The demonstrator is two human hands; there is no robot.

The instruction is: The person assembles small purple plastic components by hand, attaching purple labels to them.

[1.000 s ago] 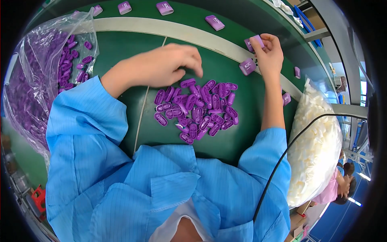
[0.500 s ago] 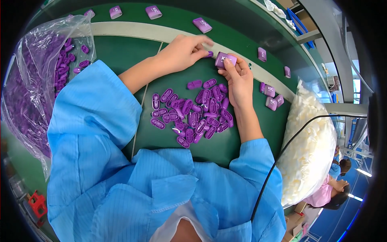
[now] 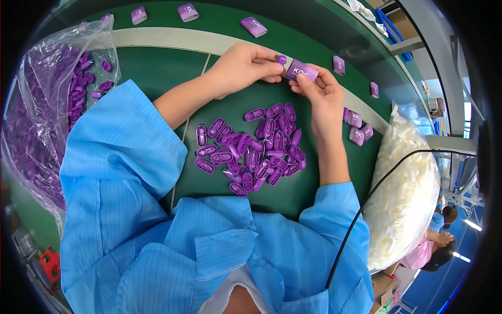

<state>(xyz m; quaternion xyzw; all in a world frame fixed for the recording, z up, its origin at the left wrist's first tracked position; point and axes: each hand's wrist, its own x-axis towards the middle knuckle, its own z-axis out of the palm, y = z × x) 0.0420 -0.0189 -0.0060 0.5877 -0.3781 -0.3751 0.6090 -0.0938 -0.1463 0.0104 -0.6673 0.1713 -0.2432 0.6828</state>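
Note:
In my right hand [image 3: 325, 99] is a small flat purple case [image 3: 302, 69] with pale lettering, gripped between thumb and fingers. My left hand [image 3: 239, 70] pinches a small darker purple cap [image 3: 281, 59] at the left end of that case. Whether the cap touches the case, I cannot tell. Below both hands, a loose pile of oval purple caps [image 3: 253, 157] with slotted insides lies on the green work surface [image 3: 209, 186].
Several purple cases [image 3: 254, 27] lie spaced along the green strip beyond a pale rail [image 3: 157, 35]. More cases [image 3: 356, 136] are grouped right of my right hand. A clear bag of purple caps [image 3: 39, 115] stands left; a bag of cream-coloured pieces [image 3: 402, 193] stands right.
My right hand has shifted right with the case, turning it slightly. My left hand has brought the cap up to the case's left end. Cases on the far strip sit a little further left.

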